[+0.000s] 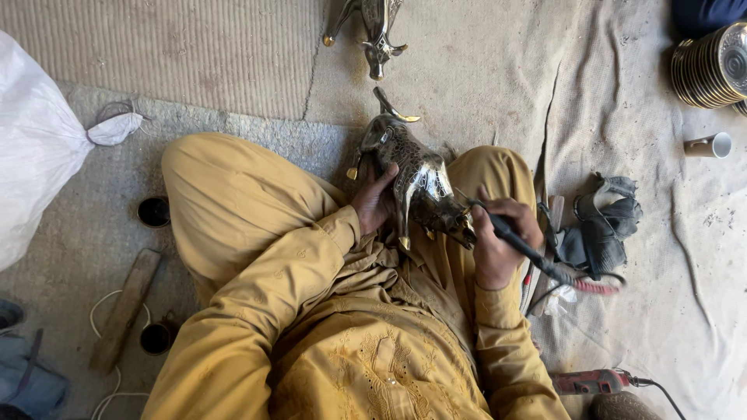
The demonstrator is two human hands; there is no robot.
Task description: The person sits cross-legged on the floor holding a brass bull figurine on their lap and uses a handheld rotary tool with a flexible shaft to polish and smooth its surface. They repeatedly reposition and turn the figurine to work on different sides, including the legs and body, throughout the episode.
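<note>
Nearby, cup (710, 145) (contents unseen); fingers (498, 233) grip engraver (537, 257).

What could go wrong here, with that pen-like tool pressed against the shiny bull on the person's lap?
The tool in the right hand works close to the left hand steadying the metal bull; a slip might nick fingers or scratch the polish. The bull rests only on the lap, so it could roll. The tool's cord trails by the knee and might snag.
</note>
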